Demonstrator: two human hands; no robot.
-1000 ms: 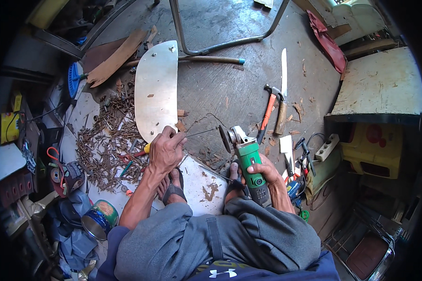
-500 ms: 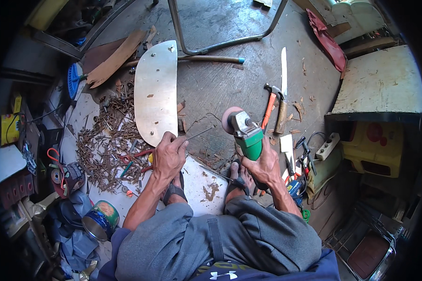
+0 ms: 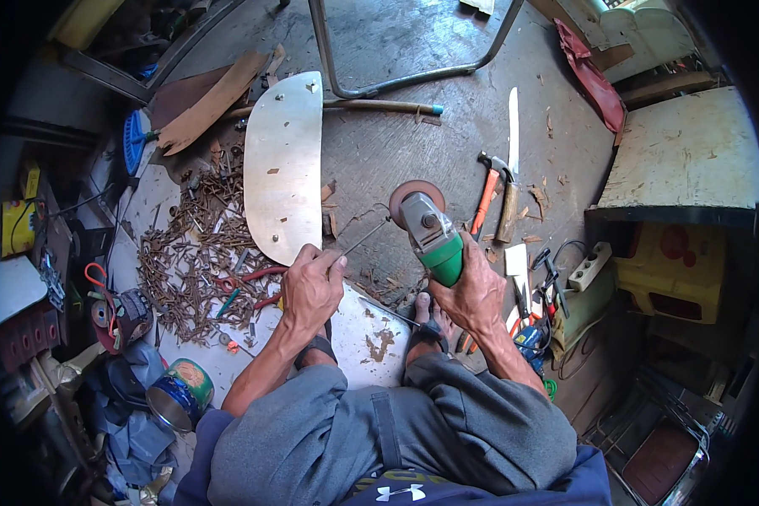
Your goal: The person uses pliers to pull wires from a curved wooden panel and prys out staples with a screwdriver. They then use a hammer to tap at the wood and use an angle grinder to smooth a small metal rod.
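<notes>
My right hand point(image 3: 472, 291) is wrapped round a green angle grinder point(image 3: 440, 253), its reddish-brown disc point(image 3: 415, 196) up at the far end. Between the fingertips of my left hand point(image 3: 314, 287) is pinched a thin metal rod point(image 3: 365, 239). The rod slants up to the right, and its tip lies beside the disc's left edge; I cannot tell whether they touch. Just beyond my left hand lies a pale board point(image 3: 283, 169) with a rounded left side. A heap of rusty nails and screws point(image 3: 185, 261) spreads left of that hand, with red-handled pliers point(image 3: 257, 277) at its edge.
A hammer point(image 3: 487, 198) with an orange handle and a long knife point(image 3: 511, 169) lie on the floor to the right. A bent metal tube frame point(image 3: 396, 84) stands at the far side. A blue-green tin point(image 3: 183, 392) lies at the left, and a power strip point(image 3: 590, 265) at the right.
The grinder has turned so its disc faces more upward and sits nearer the rod's tip. My left hand and the rod have shifted slightly right and the rod tilts more steeply.
</notes>
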